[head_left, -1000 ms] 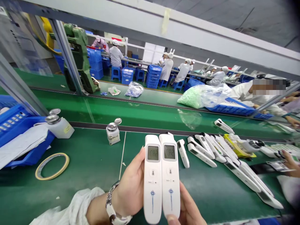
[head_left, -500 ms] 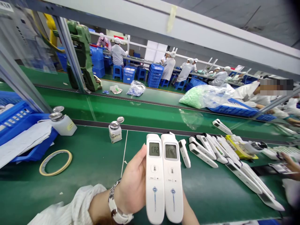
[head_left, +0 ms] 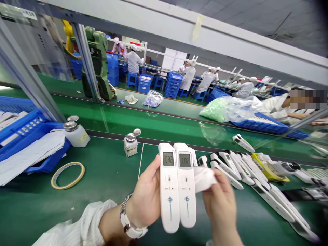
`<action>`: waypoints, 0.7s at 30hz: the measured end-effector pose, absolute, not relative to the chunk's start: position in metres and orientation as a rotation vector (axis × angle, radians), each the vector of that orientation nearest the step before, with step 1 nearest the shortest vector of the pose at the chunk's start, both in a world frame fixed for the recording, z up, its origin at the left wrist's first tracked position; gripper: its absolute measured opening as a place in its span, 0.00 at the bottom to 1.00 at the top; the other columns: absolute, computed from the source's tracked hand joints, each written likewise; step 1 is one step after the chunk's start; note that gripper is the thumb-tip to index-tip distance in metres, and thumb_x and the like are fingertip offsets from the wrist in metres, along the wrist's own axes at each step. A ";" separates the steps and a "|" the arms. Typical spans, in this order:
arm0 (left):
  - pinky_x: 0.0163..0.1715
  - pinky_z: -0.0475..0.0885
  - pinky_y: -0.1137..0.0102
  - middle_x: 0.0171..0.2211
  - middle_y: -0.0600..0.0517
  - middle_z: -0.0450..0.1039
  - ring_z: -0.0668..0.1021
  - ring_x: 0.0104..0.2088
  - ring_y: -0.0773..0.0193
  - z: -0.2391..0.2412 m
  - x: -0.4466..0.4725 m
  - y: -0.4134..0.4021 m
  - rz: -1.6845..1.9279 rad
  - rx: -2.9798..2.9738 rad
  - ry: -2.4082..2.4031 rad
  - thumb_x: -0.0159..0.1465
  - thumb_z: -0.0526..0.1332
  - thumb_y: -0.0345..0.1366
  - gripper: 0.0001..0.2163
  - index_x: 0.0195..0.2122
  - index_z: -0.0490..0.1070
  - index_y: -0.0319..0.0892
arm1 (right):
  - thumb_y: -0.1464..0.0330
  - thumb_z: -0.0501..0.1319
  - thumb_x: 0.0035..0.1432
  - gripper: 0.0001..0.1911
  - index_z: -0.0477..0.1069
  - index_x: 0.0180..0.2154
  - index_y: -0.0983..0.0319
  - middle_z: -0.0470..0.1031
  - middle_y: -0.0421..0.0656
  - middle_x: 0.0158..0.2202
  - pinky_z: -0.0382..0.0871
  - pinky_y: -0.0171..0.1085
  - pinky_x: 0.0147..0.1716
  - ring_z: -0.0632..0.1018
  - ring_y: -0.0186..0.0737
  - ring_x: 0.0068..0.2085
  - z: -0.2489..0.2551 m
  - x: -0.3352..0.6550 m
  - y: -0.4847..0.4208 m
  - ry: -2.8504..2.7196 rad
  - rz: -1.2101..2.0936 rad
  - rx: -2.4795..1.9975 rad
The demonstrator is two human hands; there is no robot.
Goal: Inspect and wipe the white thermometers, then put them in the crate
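My left hand [head_left: 145, 196], with a wristwatch [head_left: 126, 218] below it, is closed around two white infrared thermometers held side by side, upright and facing me. The left thermometer [head_left: 169, 208] and the right thermometer [head_left: 187, 201] both show lit grey screens with characters like "CA2". Most of my left fingers are hidden behind them. Beside the right thermometer, my right hand [head_left: 220, 196] pinches a white cloth or tissue [head_left: 204, 178], blurred by motion. The cloth's left edge meets the right thermometer's side; whether it touches is unclear.
More thermometers [head_left: 228, 174] lie on the green bench at right, near a yellow holder [head_left: 268, 167]. A pump bottle [head_left: 131, 145], a larger pump bottle [head_left: 78, 133], a tape roll [head_left: 82, 172] and a blue bin [head_left: 48, 164] stand left. Co-workers sit beyond the metal frame [head_left: 88, 61].
My right hand has come out from behind the thermometers to their right side, with the white cloth in its fingers. The right thermometer's screen reads more clearly. The view has shifted slightly.
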State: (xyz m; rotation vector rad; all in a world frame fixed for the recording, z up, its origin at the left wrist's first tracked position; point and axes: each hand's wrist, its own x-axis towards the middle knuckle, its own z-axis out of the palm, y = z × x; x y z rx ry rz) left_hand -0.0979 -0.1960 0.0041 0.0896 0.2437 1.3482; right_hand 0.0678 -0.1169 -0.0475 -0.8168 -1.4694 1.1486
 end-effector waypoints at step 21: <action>0.55 0.60 0.62 0.39 0.43 0.76 0.75 0.46 0.56 -0.004 -0.096 -0.194 1.310 0.064 0.150 0.66 0.47 0.45 0.22 0.47 0.70 0.33 | 0.81 0.56 0.56 0.17 0.69 0.48 0.67 0.75 0.50 0.44 0.74 0.41 0.40 0.75 0.43 0.42 0.020 0.035 -0.141 -2.459 0.160 -0.113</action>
